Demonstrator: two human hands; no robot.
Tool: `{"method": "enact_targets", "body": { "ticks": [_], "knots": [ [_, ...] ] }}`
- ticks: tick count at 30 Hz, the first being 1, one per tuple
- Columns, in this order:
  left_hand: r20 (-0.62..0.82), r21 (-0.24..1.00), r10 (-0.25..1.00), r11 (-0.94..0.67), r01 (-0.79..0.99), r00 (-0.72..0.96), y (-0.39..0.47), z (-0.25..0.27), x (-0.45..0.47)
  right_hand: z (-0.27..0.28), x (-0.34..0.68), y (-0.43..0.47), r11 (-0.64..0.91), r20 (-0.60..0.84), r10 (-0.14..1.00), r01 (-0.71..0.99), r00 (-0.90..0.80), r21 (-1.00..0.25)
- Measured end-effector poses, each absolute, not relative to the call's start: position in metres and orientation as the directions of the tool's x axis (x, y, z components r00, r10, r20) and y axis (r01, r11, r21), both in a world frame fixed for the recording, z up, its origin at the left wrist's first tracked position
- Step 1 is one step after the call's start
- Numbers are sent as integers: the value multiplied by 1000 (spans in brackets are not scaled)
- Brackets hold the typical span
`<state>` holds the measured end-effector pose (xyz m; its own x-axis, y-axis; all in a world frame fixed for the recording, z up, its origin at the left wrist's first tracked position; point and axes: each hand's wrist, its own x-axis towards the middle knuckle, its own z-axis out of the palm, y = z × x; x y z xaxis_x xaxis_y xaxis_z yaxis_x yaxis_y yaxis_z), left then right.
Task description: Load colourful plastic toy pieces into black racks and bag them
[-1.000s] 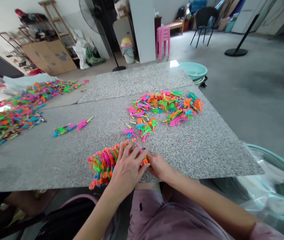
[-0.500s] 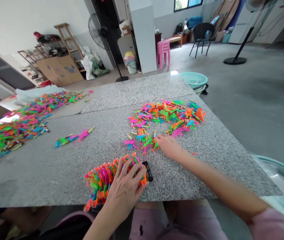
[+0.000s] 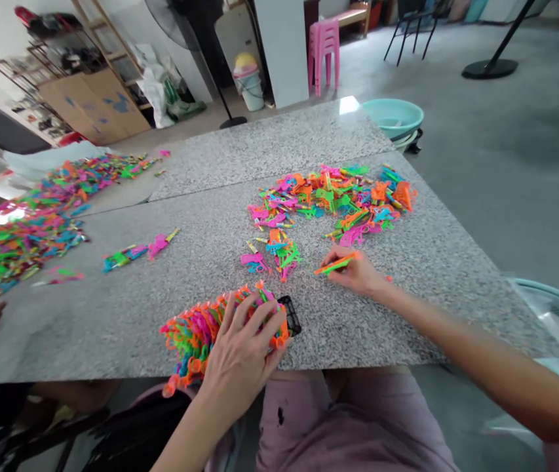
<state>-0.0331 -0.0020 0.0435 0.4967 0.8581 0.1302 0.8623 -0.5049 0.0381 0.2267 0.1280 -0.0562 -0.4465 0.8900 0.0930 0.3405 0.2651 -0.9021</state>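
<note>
Small workshop / home-factory space for piecework: bare concrete floor (image 3: 505,151), granite-slab worktable (image 3: 279,144) covered in heaps of small neon plastic parts (image 3: 331,196). Back wall has cluttered metal shelving (image 3: 53,59), flattened cardboard (image 3: 95,105), a pedestal fan (image 3: 200,39), pink plastic stool (image 3: 322,46), teal basin (image 3: 392,117).
</note>
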Motion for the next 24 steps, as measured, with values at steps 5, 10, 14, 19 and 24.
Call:
{"method": "enact_targets", "body": {
  "ticks": [5,10,14,19,24],
  "knots": [
    [172,35,843,-522,852,510,-1,42,-34,-71,177,108,96,107,805,-49,-584,-994],
    [179,55,850,-511,858,495,0,44,-30,-74,126,120,311,149,766,157,-626,-937],
    [185,68,854,-505,861,486,0,44,-29,-76,113,119,398,188,736,191,-651,-897],
    [188,72,855,-502,862,483,-1,42,-31,-72,116,113,424,165,770,302,-616,-854],
    [220,35,841,-514,857,495,-1,41,-31,-54,118,101,518,101,759,503,-643,-692]
  ]
}}
